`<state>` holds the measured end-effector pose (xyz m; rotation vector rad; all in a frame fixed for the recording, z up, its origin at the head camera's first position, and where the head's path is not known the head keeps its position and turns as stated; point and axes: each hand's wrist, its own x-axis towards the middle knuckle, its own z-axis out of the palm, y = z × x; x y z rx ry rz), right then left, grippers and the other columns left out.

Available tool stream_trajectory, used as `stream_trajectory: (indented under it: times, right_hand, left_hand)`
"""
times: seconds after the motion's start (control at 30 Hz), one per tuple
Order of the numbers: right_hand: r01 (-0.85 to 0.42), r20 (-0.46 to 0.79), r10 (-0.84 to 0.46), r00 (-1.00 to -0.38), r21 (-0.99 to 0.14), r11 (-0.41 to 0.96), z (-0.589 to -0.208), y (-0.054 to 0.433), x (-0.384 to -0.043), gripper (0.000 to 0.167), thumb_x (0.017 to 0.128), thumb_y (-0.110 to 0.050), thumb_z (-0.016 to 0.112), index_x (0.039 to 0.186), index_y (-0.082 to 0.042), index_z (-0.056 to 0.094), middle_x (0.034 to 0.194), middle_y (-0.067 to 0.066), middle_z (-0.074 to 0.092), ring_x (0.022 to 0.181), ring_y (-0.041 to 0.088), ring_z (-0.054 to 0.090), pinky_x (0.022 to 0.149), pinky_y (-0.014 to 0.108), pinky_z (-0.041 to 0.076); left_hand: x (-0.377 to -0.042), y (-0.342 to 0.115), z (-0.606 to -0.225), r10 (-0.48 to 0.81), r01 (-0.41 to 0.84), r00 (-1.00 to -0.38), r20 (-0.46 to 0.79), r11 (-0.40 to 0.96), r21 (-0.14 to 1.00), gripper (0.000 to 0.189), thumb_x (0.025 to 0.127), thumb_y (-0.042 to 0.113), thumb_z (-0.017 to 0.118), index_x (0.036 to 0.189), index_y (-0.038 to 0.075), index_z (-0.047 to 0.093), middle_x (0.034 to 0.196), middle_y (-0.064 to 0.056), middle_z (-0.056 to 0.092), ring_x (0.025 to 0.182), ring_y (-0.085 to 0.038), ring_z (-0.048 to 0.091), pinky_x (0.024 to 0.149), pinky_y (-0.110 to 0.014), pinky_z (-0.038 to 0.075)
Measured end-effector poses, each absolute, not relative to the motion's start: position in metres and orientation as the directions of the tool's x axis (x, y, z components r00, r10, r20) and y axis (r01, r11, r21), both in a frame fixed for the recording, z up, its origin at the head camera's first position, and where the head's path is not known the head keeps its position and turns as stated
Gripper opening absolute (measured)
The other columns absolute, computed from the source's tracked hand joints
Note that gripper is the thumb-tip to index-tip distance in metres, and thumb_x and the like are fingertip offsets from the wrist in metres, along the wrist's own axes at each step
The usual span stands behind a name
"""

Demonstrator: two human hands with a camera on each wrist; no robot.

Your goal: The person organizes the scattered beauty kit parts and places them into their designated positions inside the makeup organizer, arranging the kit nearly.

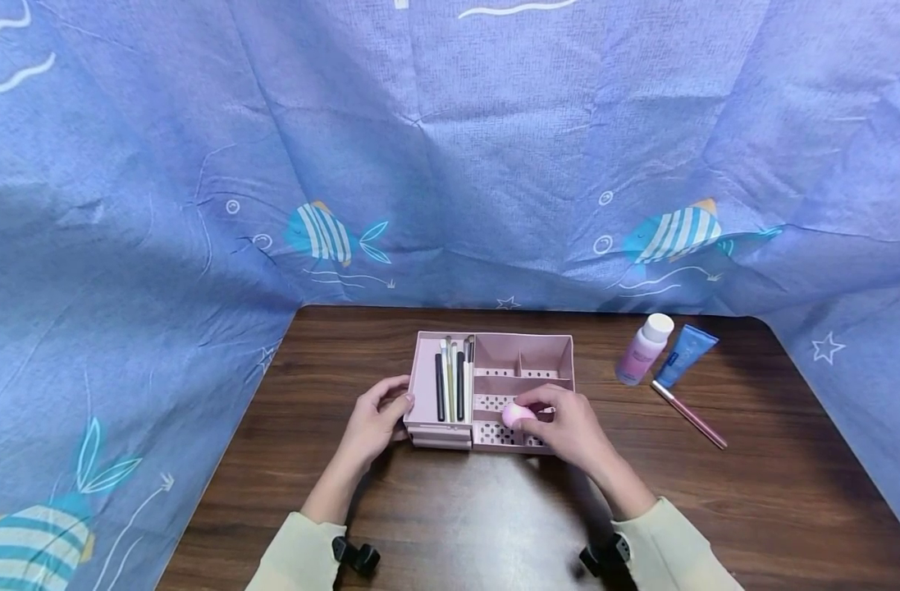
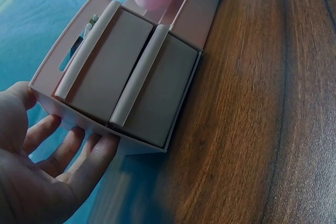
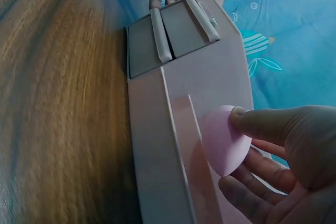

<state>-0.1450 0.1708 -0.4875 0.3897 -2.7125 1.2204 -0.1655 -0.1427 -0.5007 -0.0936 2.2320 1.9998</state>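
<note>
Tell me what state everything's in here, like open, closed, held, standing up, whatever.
Box: open on top.
Drawers: both closed.
Sponge: pinched in the right grip.
Left grip: touching the box's side.
Brushes: side by side in the box.
Bottle: upright, capped.
Tube: standing or lying, can't tell.
Pink stick: lying flat.
Curtain: hanging, creased.

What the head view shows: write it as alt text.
A person's right hand pinches a pink sponge over a pink organizer containing brushes; the left hand grips the organizer's left end. A bottle, blue tube and slim stick are on the right.
</note>
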Motion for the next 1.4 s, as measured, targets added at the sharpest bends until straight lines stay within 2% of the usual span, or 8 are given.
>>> stream_trajectory:
  times: [0.1,0.3,0.47,0.77,1.0,1.4]
  right_hand:
    - [-0.297,0.235,-0.184,-0.955,-0.709,0.640,-0.491,0.166,-0.145,0.026,0.074,-0.019,0.092,0.097,-0.015,0.081,0.098,-0.002,0.076,0.094,0.018,0.070,0.084,0.038,0.059]
    - [-0.282,0.203,-0.196,-0.959,-0.710,0.645,-0.496,0.155,-0.144,0.027,0.074,-0.018,0.092,0.097,-0.014,0.080,0.095,-0.004,0.072,0.085,0.017,0.067,0.076,0.033,0.059]
    - [-0.264,0.196,-0.177,-0.965,-0.683,0.681,-0.501,0.148,-0.143,0.027,0.074,-0.019,0.092,0.098,-0.017,0.080,0.096,-0.007,0.072,0.092,0.016,0.067,0.085,0.038,0.055]
    - [-0.282,0.235,-0.169,-0.957,-0.620,0.732,-0.511,0.140,-0.139,0.026,0.073,-0.018,0.092,0.095,-0.019,0.079,0.100,-0.005,0.074,0.097,0.021,0.068,0.091,0.045,0.055]
    - [-0.291,0.241,-0.177,-0.954,-0.611,0.736,-0.514,0.138,-0.139,0.015,0.076,-0.011,0.088,0.086,-0.018,0.080,0.093,-0.006,0.072,0.091,0.019,0.068,0.091,0.045,0.055]
    - [-0.279,0.214,-0.183,-0.959,-0.624,0.730,-0.517,0.142,-0.139,0.018,0.077,-0.013,0.088,0.091,-0.020,0.079,0.095,-0.006,0.074,0.090,0.016,0.069,0.087,0.041,0.056]
  left_hand:
    - [-0.165,-0.143,-0.500,0.054,-0.138,-0.988,-0.145,0.114,0.984,0.039,0.100,0.011,0.064,0.139,0.007,0.061,0.129,-0.021,0.063,0.094,-0.018,0.067,0.067,-0.043,0.066]
    - [-0.166,-0.143,-0.500,0.053,-0.141,-0.988,-0.148,0.116,0.983,0.038,0.100,0.011,0.064,0.138,0.008,0.062,0.129,-0.021,0.063,0.094,-0.018,0.067,0.067,-0.043,0.066]
    - [-0.167,-0.143,-0.501,0.053,-0.144,-0.987,-0.150,0.112,0.983,0.038,0.100,0.010,0.064,0.138,0.008,0.062,0.128,-0.021,0.063,0.093,-0.018,0.067,0.067,-0.042,0.066]
    - [-0.168,-0.142,-0.501,0.061,-0.133,-0.988,-0.139,0.101,0.986,0.039,0.101,0.010,0.063,0.139,0.007,0.061,0.128,-0.021,0.063,0.092,-0.017,0.067,0.067,-0.042,0.066]
    - [-0.169,-0.142,-0.501,0.053,-0.131,-0.989,-0.137,0.102,0.986,0.038,0.100,0.009,0.063,0.138,0.007,0.062,0.127,-0.021,0.064,0.091,-0.017,0.067,0.066,-0.042,0.066]
    - [-0.165,-0.142,-0.501,0.049,-0.141,-0.988,-0.148,0.119,0.983,0.039,0.100,0.011,0.064,0.139,0.007,0.061,0.129,-0.021,0.063,0.093,-0.019,0.067,0.067,-0.043,0.066]
